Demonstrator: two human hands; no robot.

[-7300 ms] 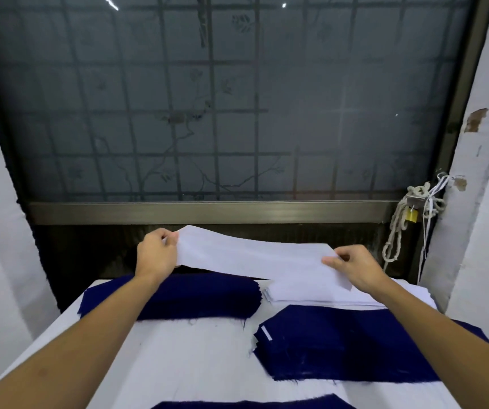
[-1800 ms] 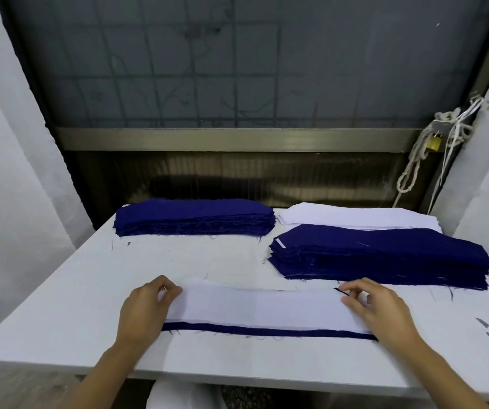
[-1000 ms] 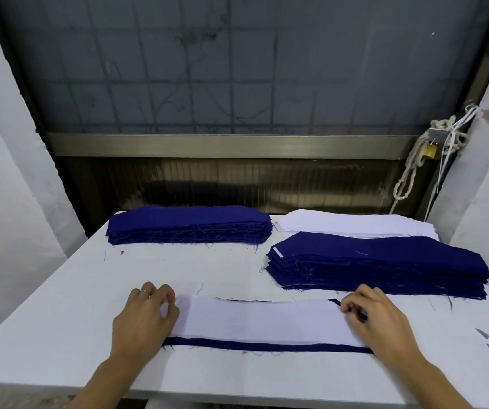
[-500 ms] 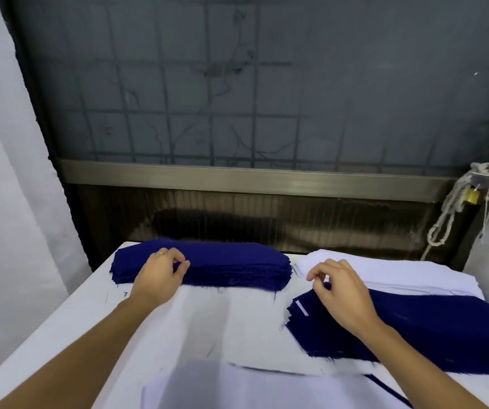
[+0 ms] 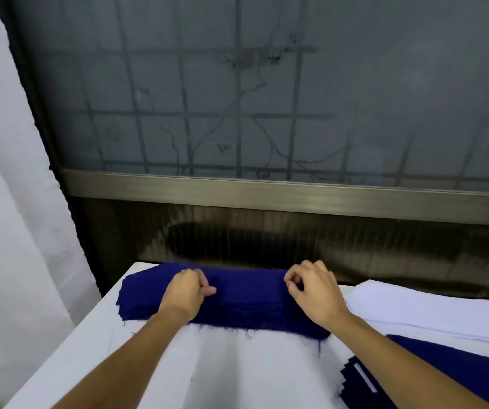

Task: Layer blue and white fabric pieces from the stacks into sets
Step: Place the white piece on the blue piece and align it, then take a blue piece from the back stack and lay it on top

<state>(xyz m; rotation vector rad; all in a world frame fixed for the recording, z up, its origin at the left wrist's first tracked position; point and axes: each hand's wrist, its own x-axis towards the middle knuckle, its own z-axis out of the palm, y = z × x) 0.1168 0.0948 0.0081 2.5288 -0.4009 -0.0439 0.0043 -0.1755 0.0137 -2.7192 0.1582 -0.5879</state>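
Note:
A stack of dark blue fabric pieces (image 5: pixel 243 302) lies at the far left of the white table (image 5: pixel 237 376). My left hand (image 5: pixel 185 295) rests on its middle, fingers curled and thumb meeting them on the top layer. My right hand (image 5: pixel 315 293) sits at the stack's right end, fingertips curled and pinching at the top piece. No piece is visibly lifted. A white fabric stack (image 5: pixel 432 311) lies to the right. A second blue stack (image 5: pixel 467 379) sits in front of it, partly behind my right forearm.
A dark panel and a metal window sill (image 5: pixel 267 191) rise just behind the table's far edge. A white wall (image 5: pixel 16 231) stands close on the left. Bare tabletop shows between my forearms.
Both hands left the white-on-blue set at the near edge and reached back. My right hand crossed from the right blue stack to the left blue stack, where my left hand also sits.

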